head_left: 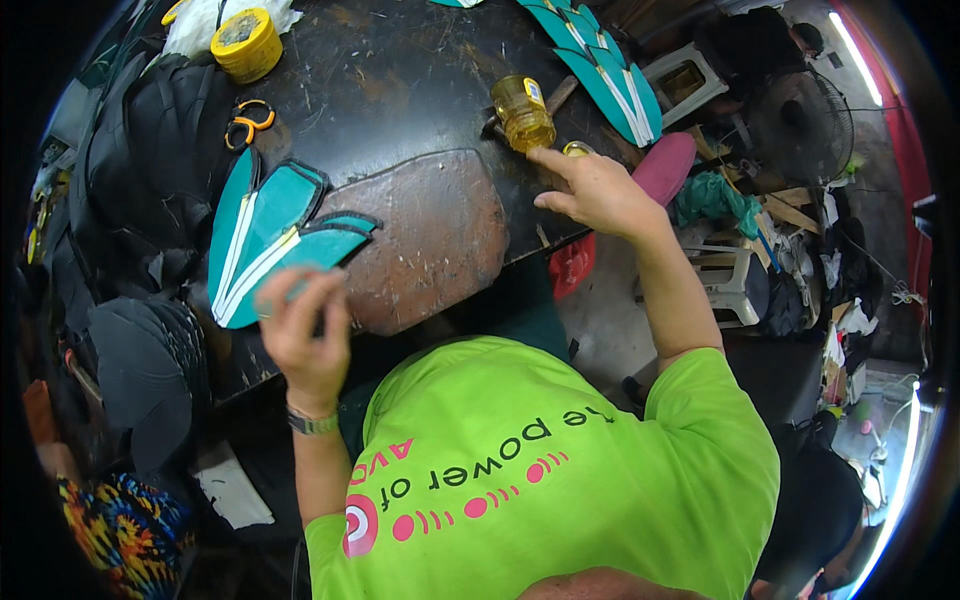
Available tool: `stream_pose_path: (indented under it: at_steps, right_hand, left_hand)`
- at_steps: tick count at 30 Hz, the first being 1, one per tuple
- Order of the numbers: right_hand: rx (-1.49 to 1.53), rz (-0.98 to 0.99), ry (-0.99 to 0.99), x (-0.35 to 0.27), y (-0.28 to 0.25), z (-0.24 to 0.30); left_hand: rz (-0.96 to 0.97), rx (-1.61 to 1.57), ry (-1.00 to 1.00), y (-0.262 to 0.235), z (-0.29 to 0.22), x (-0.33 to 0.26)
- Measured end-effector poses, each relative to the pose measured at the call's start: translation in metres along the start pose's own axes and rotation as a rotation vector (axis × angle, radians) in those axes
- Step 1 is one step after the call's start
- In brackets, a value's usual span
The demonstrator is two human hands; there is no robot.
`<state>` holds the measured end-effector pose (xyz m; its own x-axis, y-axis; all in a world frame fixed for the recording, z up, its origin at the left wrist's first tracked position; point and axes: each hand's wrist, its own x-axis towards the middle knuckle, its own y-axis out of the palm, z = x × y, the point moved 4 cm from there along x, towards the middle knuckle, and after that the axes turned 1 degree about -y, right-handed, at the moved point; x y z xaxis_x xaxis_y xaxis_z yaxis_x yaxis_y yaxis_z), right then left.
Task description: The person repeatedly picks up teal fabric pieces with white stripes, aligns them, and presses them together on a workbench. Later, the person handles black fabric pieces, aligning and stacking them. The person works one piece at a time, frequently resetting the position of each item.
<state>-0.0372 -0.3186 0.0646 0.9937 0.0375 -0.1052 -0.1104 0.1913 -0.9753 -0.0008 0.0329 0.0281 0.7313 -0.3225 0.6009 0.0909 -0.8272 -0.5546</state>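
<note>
Over the near edge of a teal shoe upper (pixel 262 225) with white strips and black edging is my left hand (pixel 308 325). Its fingers are curled into a pinch and slightly blurred; what they hold, if anything, I cannot make out. My right hand (pixel 605 192) reaches over the table's right edge, its index finger and thumb apart and nothing seen between them. Just beyond the index fingertip is a translucent yellow jar (pixel 526 118), tilted. A small round yellow-rimmed thing (pixel 577 149) is partly hidden behind that hand.
A worn brown board (pixel 425 235) lies before me on the dark table (pixel 390 75). Orange-handled scissors (pixel 247 124) and a yellow tub (pixel 246 46) are at the far left. More teal uppers (pixel 605 75) overlap at the far right. Black sole-shaped pieces (pixel 150 360) are stacked at left.
</note>
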Motion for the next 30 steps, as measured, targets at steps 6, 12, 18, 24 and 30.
stream_pose_path:
  at_steps: [6,12,18,24,30]
  right_hand:
    - [-0.071,-0.020,0.237,0.025,0.030,-0.007]
    - [-0.104,-0.077,0.232,0.030,0.031,0.002]
    - [-0.213,-0.130,0.186,0.010,0.041,0.011]
    - [-0.258,-0.316,-0.021,-0.020,-0.003,0.028]
    - [0.755,-0.537,-0.210,-0.055,-0.043,0.062]
  left_hand:
    - [0.210,0.407,-0.087,-0.007,0.036,0.010]
    - [0.299,0.099,-0.138,-0.017,0.038,0.001]
    - [0.101,0.396,-0.274,-0.026,0.071,0.018]
    - [0.150,0.476,-0.438,-0.031,0.093,0.022]
    - [-0.325,0.231,-0.234,-0.058,0.067,0.032]
